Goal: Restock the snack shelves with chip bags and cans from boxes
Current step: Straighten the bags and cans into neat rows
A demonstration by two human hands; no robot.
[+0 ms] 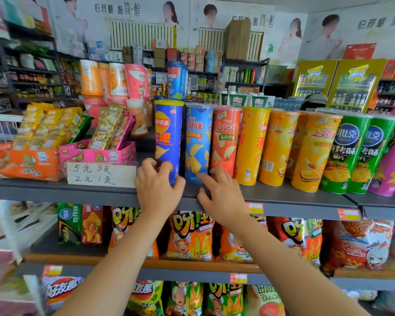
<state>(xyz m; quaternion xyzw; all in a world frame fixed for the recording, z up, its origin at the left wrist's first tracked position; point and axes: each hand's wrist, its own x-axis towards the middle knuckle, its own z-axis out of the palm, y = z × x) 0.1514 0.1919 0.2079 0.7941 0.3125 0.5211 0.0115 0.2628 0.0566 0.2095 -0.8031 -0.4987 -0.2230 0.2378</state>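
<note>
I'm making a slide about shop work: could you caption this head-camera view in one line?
Left hand grips the dark blue chip can while the right hand touches the light blue can on the grey shelf.

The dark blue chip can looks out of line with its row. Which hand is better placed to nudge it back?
Left. The left hand already has its fingers curled at the base of the dark blue can; the right hand sits by the light blue can.

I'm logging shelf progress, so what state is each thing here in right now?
Dark blue chip can with yellow lid: upright on the top shelf, lid on, left hand curled round its base.
Light blue chip can: upright, lidded, right hand fingers touching its base.
Red chip can: upright, lidded.
Pink cardboard display box: open, holding snack sticks.
Handwritten price card: standing at the shelf edge.
</note>
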